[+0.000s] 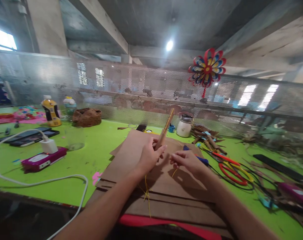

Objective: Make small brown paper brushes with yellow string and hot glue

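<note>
My left hand [149, 156] is closed around the lower end of a wooden stick [166, 128] that points up and slightly right. Thin yellow strands [146, 191] hang from under that hand down over the brown cardboard sheets [131, 153]. My right hand [188, 160] sits just right of the left hand, with fingertips pinched on a thin yellow strand [175, 172]. Both hands hover over the cardboard on the green table [91, 156].
Left: a magenta phone [42, 160] with white charger and cable [36, 182], dark phones, a yellow bottle [51, 112], a brown basket [86, 117]. Right: a white jar [184, 126], red-handled scissors [230, 168], sticks, wires. A perforated metal screen [146, 86] carries a paper pinwheel [207, 70].
</note>
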Available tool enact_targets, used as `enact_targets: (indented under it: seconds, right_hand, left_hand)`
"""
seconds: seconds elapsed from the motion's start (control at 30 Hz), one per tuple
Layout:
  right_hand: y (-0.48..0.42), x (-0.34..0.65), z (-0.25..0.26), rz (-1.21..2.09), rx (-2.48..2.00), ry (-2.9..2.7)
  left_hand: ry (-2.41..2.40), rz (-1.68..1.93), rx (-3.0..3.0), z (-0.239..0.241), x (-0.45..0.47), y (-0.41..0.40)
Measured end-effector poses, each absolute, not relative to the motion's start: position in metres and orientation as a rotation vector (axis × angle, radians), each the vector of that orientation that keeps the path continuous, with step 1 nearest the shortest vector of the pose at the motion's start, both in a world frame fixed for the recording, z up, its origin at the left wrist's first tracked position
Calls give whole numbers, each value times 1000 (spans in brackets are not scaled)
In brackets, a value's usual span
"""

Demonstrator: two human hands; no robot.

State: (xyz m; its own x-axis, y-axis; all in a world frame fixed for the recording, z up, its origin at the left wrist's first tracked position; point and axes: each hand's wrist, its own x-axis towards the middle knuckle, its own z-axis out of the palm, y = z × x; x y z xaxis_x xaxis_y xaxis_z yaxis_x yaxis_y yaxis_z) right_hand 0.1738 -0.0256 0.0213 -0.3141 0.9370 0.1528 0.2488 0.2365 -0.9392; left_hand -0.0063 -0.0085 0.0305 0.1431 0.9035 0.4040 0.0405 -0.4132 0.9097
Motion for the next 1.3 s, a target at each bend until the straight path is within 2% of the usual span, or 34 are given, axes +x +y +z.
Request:
enact_targets:
  seconds: [0.1, 0.2, 0.33, 0.5, 0.73, 1.3]
  right_hand:
    - [-28, 168, 17, 991, -1158, -1942]
    - [-31, 164, 11, 876, -1168, -2089]
    - [-39, 162, 1, 707, -1151, -2150]
    - [-43, 159, 5, 535, -1241, -2238]
    - [-38, 155, 6, 318, -1233, -2382]
    - [-37, 155, 1, 315, -1248, -2401]
  left_hand:
    - [893, 1350, 1589, 31, -6, -9]
    - [786, 1266, 1308, 30, -7, -5]
    - [616, 1156, 904, 29, -14, 6]
    - [606, 1073, 730, 26, -24, 18]
    - [542, 1033, 652, 26, -27, 24]
    - [846, 1237, 967, 22, -27, 26]
